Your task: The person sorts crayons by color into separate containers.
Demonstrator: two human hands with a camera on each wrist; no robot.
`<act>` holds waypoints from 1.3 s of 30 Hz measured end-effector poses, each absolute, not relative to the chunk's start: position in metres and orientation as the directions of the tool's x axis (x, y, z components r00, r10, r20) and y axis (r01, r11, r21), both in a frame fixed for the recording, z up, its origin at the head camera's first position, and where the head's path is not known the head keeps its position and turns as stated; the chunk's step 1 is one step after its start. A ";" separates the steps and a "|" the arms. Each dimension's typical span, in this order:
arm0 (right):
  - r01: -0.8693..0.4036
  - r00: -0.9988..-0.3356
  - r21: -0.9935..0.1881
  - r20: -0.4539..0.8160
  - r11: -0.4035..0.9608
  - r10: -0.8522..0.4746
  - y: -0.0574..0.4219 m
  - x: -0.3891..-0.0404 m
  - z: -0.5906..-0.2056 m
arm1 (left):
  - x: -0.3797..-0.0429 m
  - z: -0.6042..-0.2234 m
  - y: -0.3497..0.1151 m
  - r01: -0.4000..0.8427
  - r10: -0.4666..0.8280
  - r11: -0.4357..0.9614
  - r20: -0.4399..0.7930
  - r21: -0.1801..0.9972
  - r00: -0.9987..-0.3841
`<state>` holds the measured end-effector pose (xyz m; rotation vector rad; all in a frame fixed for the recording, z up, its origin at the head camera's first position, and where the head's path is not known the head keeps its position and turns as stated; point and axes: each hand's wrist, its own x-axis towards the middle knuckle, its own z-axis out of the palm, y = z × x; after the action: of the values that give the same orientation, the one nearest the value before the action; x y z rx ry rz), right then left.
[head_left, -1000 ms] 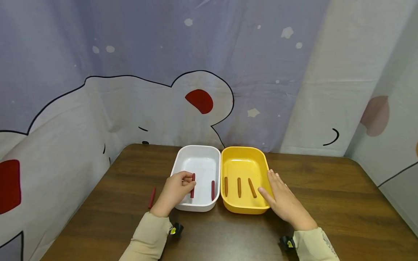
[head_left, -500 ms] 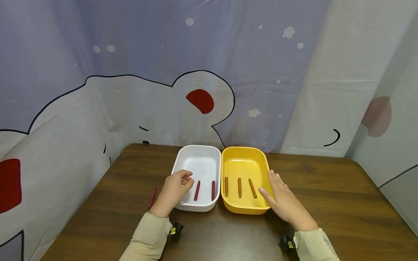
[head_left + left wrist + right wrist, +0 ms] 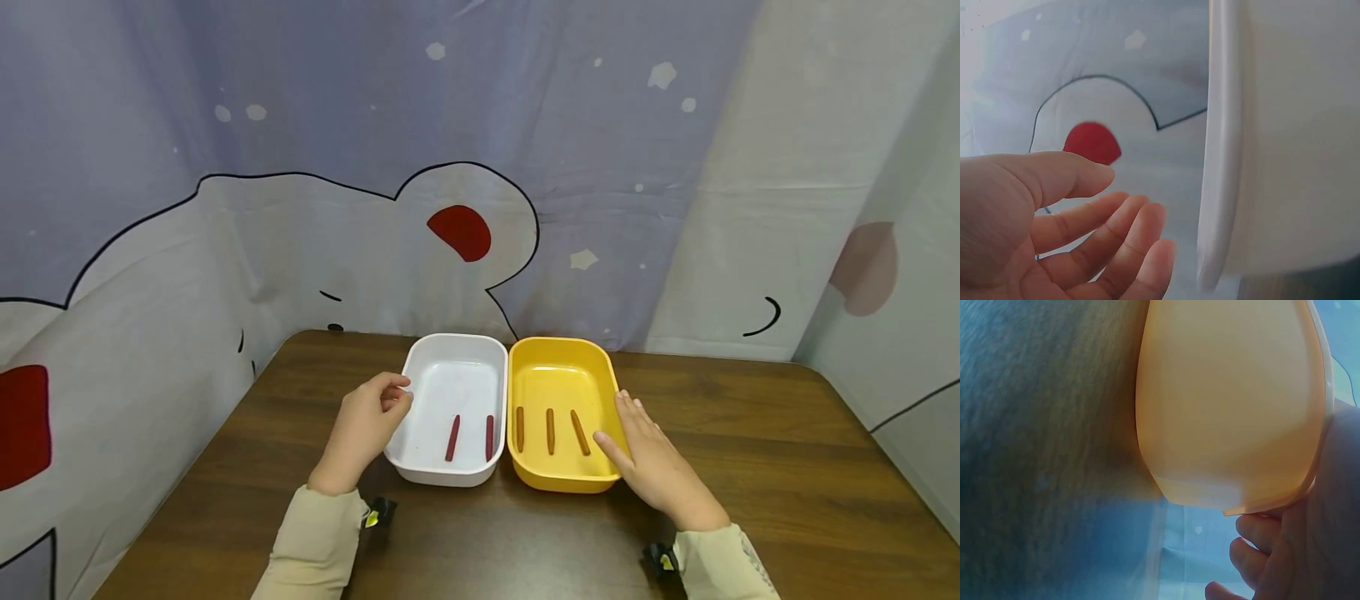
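My left hand [image 3: 365, 425] is over the left rim of the white tub [image 3: 450, 477], its fingers loosely bent and nothing between them. The left wrist view has the same hand [image 3: 1079, 231] beside the tub's pale wall [image 3: 1291, 144], thumb and fingertips apart. Two dark red crayons lie in that tub: a slightly tilted crayon [image 3: 452, 438] and a straighter crayon [image 3: 490, 437] near the right wall. My right hand [image 3: 660, 471] rests on the right rim of the yellow tub [image 3: 566, 483], fingers straight along the outside and thumb over the inside. From the right wrist, its fingers [image 3: 1252, 559] show beyond the tub's end.
Three orange-brown sticks, likely crayons, lie in the yellow tub: a left stick [image 3: 520, 429], a middle stick [image 3: 551, 432] and a tilted right stick [image 3: 580, 432]. Both tubs stand side by side on a brown wooden table [image 3: 757, 450], with a patterned curtain [image 3: 600, 167] behind.
The left hand has let go of a red crayon inside the white tub and moved left to its rim. It now covers the crayon seen earlier on the table. The right hand stays put.
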<state>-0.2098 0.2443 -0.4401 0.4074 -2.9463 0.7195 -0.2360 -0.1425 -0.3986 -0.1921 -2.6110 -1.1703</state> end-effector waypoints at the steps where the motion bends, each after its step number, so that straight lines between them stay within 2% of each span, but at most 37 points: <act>1: -0.274 -0.962 -0.441 0.139 0.855 -0.236 0.244 -0.210 -0.440 | -0.236 -0.398 -0.146 0.221 0.000 0.667 0.296 0.712 -0.955; 8: -0.285 -0.958 -0.441 0.154 0.851 -0.241 0.243 -0.210 -0.439 | -0.239 -0.399 -0.167 0.145 -0.047 0.695 0.245 0.705 -0.968; 13: -0.282 -0.959 -0.440 0.147 0.853 -0.241 0.243 -0.210 -0.439 | -0.241 -0.405 -0.180 0.111 -0.025 0.743 0.193 0.660 -0.981; 26: -0.283 -0.959 -0.438 0.152 0.853 -0.241 0.243 -0.210 -0.437 | -0.244 -0.416 -0.200 -0.087 -0.071 0.811 -0.050 0.579 -0.996; 39: -0.279 -0.960 -0.443 0.150 0.852 -0.236 0.244 -0.209 -0.439 | -0.245 -0.424 -0.210 -0.139 -0.066 0.842 -0.157 0.522 -0.985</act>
<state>-0.2091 0.2438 -0.4391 0.4095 -2.9359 0.7227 -0.2452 -0.2101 -0.4236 0.1756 -3.1420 -0.9071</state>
